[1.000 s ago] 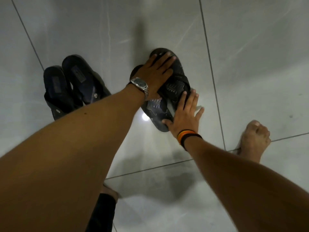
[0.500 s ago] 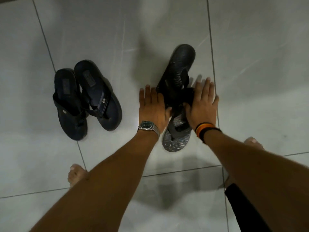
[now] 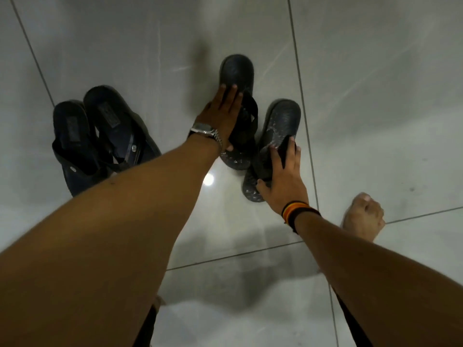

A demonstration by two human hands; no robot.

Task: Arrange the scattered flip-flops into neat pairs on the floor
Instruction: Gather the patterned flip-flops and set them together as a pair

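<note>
Floor (image 3: 375,71): pale glossy tiles with thin dark grout lines; a bright spot of reflected light lies between the two forearms.
Navy pair (image 3: 100,136): two dark blue flip-flops on the left, lying side by side and touching, the right one overlapping the left a little; each has a label patch on the heel part. The left forearm hides their near ends.
Far grey flip-flop (image 3: 236,73): dark, patterned sole, lying flat near the middle of the view, pointing away from the camera; its strap arches up at mid-length.
Near grey flip-flop (image 3: 280,121): same kind, just to the right of the first and set a little closer to the camera; the two lie roughly parallel, close together. Whether they touch I cannot tell.
Left hand (image 3: 220,113): laid flat along the left edge of the far grey flip-flop, fingers straight and close together, thumb down by the near end of the sole. It presses rather than grips.
Right hand (image 3: 283,181): resting on the near end of the near grey flip-flop, fingers curled over its black strap and thumb at the sole's edge, so it clasps the strap.
Bare foot (image 3: 363,216): on the tiles at the right, apart from the footwear.
Wristwatch (image 3: 204,128): metal, on the left wrist.
Wristbands (image 3: 298,209): orange and black, on the right wrist.
</note>
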